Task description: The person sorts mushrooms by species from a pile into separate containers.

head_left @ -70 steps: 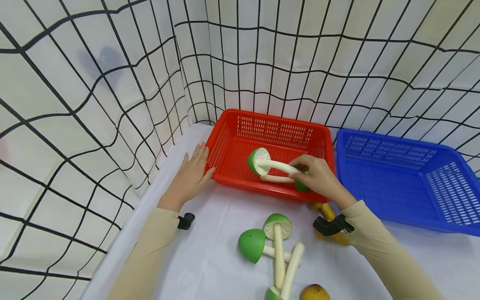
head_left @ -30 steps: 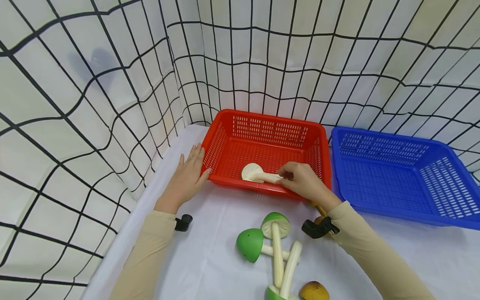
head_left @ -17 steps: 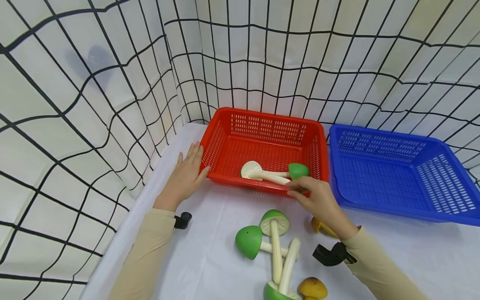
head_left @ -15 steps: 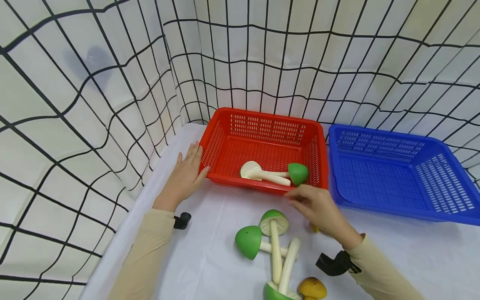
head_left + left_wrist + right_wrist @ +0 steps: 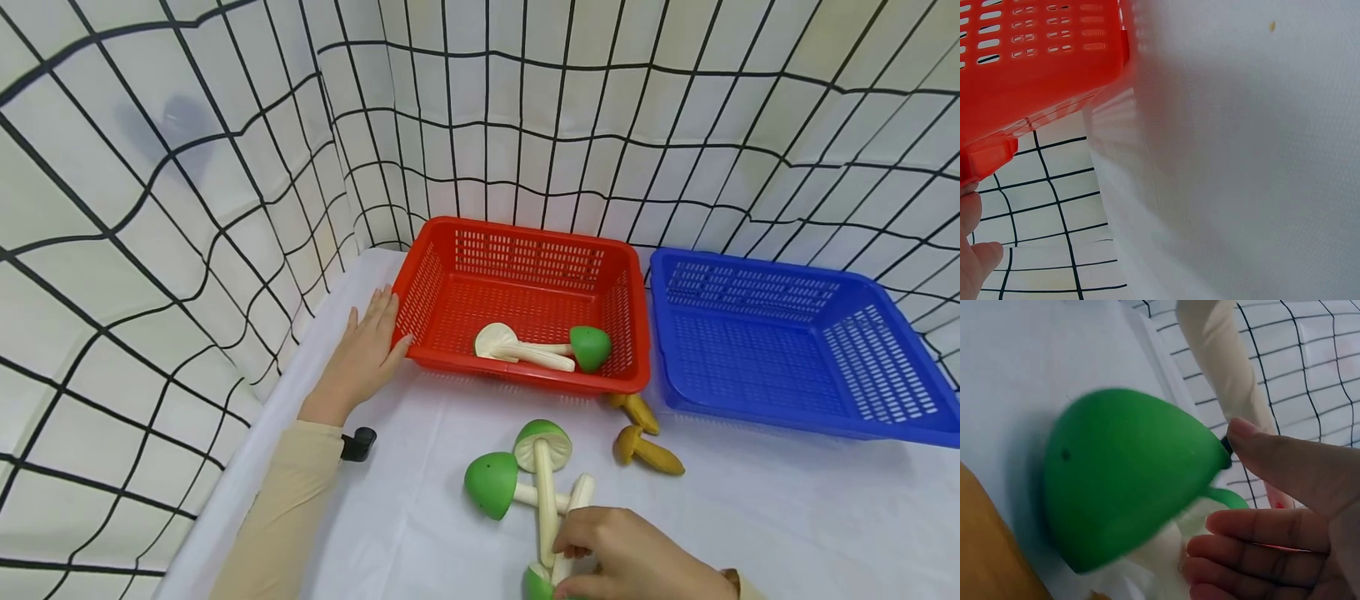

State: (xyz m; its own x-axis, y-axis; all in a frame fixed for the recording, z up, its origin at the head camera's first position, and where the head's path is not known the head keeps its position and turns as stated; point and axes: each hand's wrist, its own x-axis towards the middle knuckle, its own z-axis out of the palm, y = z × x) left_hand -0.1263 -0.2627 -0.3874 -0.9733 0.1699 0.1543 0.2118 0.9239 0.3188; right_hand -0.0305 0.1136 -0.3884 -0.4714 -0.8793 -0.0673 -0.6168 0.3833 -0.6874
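My left hand point(image 5: 360, 354) lies with straight fingers against the left side of the red basket point(image 5: 525, 382). Two toy mushrooms, one with its green cap point(image 5: 590, 348) showing and one with its pale underside point(image 5: 495, 340) up, lie inside along the front wall. At the bottom of the head view, my right hand point(image 5: 630, 554) is over a green-capped mushroom point(image 5: 537, 582). The right wrist view shows that mushroom's cap point(image 5: 1122, 475) close by, with thumb and fingers spread apart beside it. Two more green-capped mushrooms, one upright point(image 5: 543, 442) and one sideways point(image 5: 491, 485), lie crossed on the cloth.
A blue basket point(image 5: 780, 425) stands right of the red one. Two small yellow-brown mushrooms, one nearer point(image 5: 648, 452) and one partly under the red rim point(image 5: 636, 408), lie in front. Black wire grid point(image 5: 517, 125) with white cloth closes off the back and left.
My right hand lowered a green-capped mushroom into the red basket, let go, and moved down toward the mushrooms on the cloth. My left hand stayed at the basket's side.
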